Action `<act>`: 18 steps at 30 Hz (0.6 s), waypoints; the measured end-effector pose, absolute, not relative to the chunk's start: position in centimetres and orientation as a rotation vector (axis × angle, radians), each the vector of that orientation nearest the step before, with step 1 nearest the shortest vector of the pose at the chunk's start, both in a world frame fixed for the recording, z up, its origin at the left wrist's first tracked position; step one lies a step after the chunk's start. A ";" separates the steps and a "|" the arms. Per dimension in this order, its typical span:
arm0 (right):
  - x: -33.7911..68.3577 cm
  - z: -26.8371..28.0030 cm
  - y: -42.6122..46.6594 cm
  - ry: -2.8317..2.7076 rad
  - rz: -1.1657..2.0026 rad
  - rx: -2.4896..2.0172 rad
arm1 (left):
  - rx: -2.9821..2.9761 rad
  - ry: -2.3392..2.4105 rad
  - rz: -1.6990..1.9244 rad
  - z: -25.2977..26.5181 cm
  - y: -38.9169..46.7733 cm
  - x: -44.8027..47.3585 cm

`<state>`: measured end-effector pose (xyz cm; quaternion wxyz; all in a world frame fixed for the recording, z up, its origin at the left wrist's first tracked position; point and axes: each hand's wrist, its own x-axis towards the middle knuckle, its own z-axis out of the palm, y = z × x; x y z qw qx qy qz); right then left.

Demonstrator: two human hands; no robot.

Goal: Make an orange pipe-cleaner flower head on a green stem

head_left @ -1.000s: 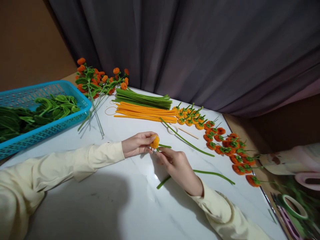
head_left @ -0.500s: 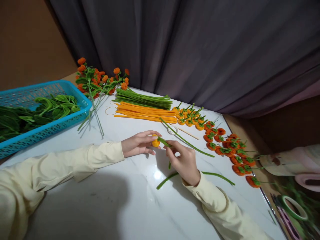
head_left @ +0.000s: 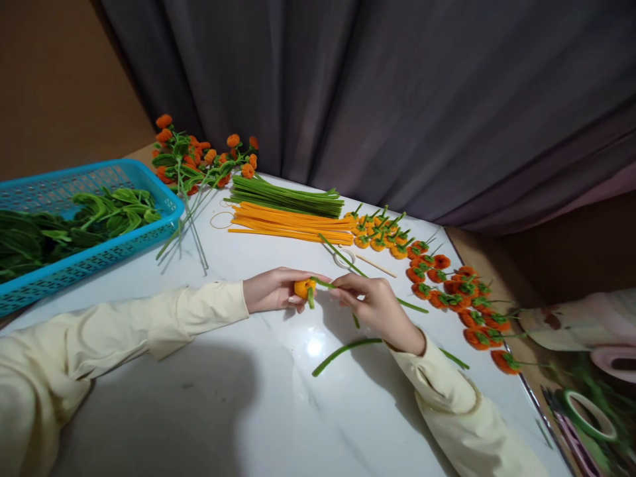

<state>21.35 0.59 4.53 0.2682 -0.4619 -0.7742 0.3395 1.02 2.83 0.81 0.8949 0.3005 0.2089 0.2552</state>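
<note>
My left hand (head_left: 271,289) is closed around a small yellow-orange flower head (head_left: 303,289) made of fuzzy pipe cleaner, with a short green stub hanging from it. At the flower's side, my right hand (head_left: 380,311) pinches a green pipe cleaner (head_left: 322,283) that reaches to the flower; its far end shows below the fingers. Under the right wrist a curved green pipe cleaner (head_left: 340,351) lies on the table. Another straight one (head_left: 415,306) passes behind the hand, close to a white ring-shaped roll (head_left: 344,258) and a thin wooden stick (head_left: 377,266).
On the white table (head_left: 278,411) lie bundles of green pipe cleaners (head_left: 288,197) and orange ones (head_left: 288,222). Yellow flower heads (head_left: 377,242) and orange flower heads (head_left: 460,288) line the right. A blue basket (head_left: 169,215) holds leaves; stemmed flowers (head_left: 199,156) lie behind it.
The flower head has turned in my left hand and shifted slightly left and down, its green stub now pointing downward. My right hand has moved right, drawing the green pipe cleaner sideways.
</note>
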 end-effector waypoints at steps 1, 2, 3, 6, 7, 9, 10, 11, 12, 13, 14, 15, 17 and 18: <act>21.3 4.5 0.7 -2.014 1.100 -1.250 | 0.640 0.440 0.521 0.8 2.8 1.1; 21.2 4.5 0.7 -1.926 1.279 -1.242 | 0.664 0.456 0.522 0.8 2.7 1.1; 21.0 4.5 0.7 -1.840 1.435 -1.224 | 0.695 0.479 0.526 0.8 2.5 1.2; 20.3 4.6 0.4 -1.681 1.715 -1.170 | 0.822 0.548 0.520 0.9 2.1 1.5; 20.1 4.6 0.3 -1.646 1.770 -1.162 | 0.871 0.568 0.512 0.8 2.0 1.6; 19.9 4.7 0.2 -1.588 1.862 -1.153 | 0.969 0.611 0.500 0.8 1.8 1.7; 19.8 4.7 0.2 -1.573 1.898 -1.149 | 1.018 0.633 0.494 0.9 1.7 1.7; 19.8 4.7 0.2 -1.570 1.921 -1.146 | 1.064 0.650 0.486 0.9 1.6 1.7; 19.9 4.6 0.2 -1.577 1.932 -1.147 | 1.105 0.659 0.479 0.9 1.5 1.7; 19.9 4.6 0.2 -1.595 1.929 -1.150 | 1.142 0.656 0.472 1.0 1.5 1.8; 19.9 4.5 0.2 -1.621 1.916 -1.154 | 1.172 0.647 0.467 1.0 1.4 1.8; 19.9 4.5 0.1 -1.651 1.894 -1.157 | 1.193 0.636 0.465 1.0 1.3 1.8; 19.8 4.5 -0.1 -1.726 1.821 -1.155 | 1.199 0.637 0.467 1.1 1.2 1.9; 19.8 4.5 -0.2 -1.778 1.764 -1.152 | 1.186 0.651 0.471 1.1 1.3 1.9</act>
